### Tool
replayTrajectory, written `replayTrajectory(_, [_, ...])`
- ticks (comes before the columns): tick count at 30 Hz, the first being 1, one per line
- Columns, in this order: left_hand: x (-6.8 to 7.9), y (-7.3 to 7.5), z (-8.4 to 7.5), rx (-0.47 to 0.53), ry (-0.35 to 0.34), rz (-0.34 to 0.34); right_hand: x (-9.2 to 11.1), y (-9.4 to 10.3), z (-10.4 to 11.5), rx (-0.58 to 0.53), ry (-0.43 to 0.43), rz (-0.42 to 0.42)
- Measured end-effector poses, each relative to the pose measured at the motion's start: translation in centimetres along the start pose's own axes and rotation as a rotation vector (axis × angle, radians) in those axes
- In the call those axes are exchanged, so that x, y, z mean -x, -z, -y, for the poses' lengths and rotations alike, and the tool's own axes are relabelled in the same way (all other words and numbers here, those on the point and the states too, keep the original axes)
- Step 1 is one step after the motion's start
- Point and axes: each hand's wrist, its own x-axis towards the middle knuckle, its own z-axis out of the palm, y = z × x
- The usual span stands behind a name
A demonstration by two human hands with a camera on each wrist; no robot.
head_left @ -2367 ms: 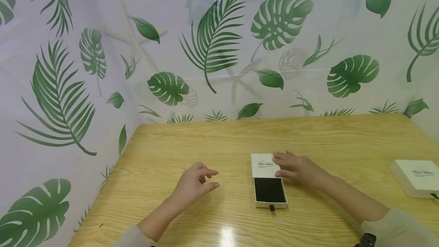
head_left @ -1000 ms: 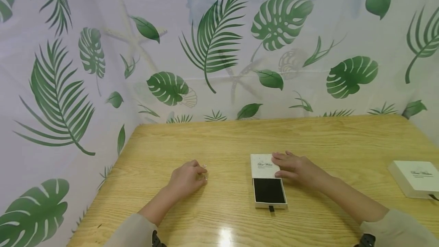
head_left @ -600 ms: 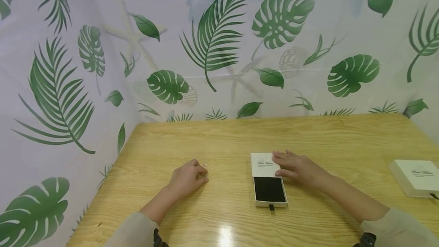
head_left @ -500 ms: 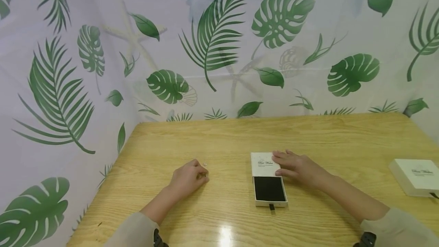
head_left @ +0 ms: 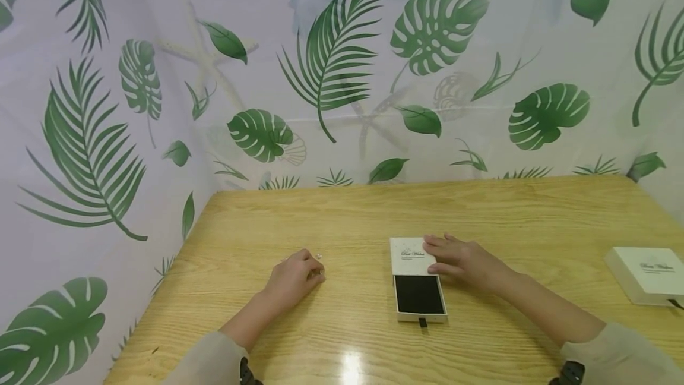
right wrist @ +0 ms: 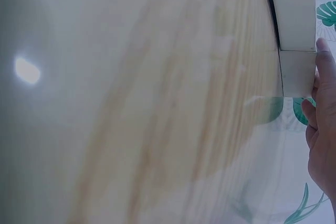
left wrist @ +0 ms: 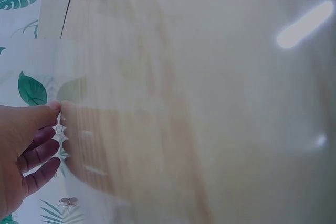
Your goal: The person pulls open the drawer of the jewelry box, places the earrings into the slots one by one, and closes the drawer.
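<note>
My left hand (head_left: 294, 278) is low over the table at centre left, thumb and fingers drawn together on a small shiny piece (head_left: 322, 272), mostly hidden by the fingertips. Just behind these lies another tiny shiny piece (head_left: 319, 256). In the left wrist view a small flower-like ornament (left wrist: 68, 201) lies beyond the hand. My right hand (head_left: 467, 263) rests with extended fingers on the right part of a white "Best Wishes" drawer box (head_left: 408, 263). The box's tray (head_left: 419, 296), lined in black, is pulled out toward me and has a black ribbon tab.
A second white "Best Wishes" box (head_left: 649, 275) stands at the right, its black tab facing me. The glossy wood-grain table (head_left: 342, 212) ends at a leaf-printed cloth backdrop (head_left: 363, 76) behind and on the left. A small dark mark (head_left: 155, 350) shows at the front left.
Since the oldest frame my left hand has drawn back a little to the left and its spread thumb and fingers have come together. My right hand and the box have stayed put.
</note>
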Motion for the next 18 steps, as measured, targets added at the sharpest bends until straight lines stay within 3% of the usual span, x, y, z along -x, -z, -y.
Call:
replayTrajectory(10, [0.1, -0.1, 0.0, 0.087, 0.009, -0.035, -0.1, -0.1, 0.0, 0.025, 0.055, -0.006])
replayTrajectory(18, [-0.1, 0.1, -0.9, 0.189, 0.017, -0.052, 0.0, 0.3, 0.2, 0.047, 0.042, 0.008])
